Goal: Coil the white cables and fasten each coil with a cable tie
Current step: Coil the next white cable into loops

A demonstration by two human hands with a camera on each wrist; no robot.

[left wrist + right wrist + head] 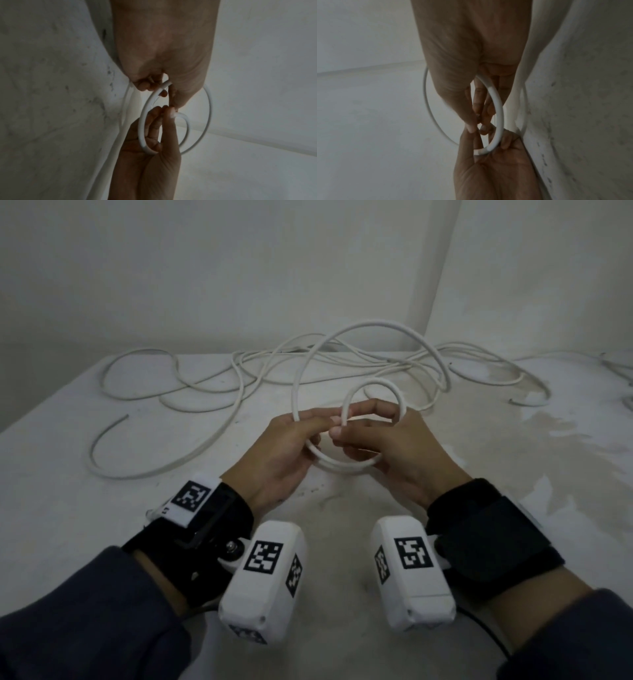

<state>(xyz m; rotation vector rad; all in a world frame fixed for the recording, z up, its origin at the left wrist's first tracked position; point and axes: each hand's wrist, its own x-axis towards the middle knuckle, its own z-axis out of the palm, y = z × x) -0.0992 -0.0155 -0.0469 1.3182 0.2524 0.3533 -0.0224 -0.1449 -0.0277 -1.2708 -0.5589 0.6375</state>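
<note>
A white cable is wound into a small coil (342,465) held above the table (68,508) between both hands. My left hand (322,424) grips the coil's left side, its fingers curled round the strands. My right hand (342,429) pinches the cable near its fingertips, and a small loop (375,390) stands up over its fingers. A larger loop (370,325) arches up behind. In the left wrist view my left hand (161,94) meets my right hand (164,112) at the coil (142,121). In the right wrist view the coil (499,108) passes through my right hand (476,119).
Several loose white cables (205,385) lie tangled across the back of the table, reaching the right side (531,402). One cable end curves toward the left edge (102,440). Walls stand close behind, with a corner at the back right. A damp-looking stain (565,422) marks the right side.
</note>
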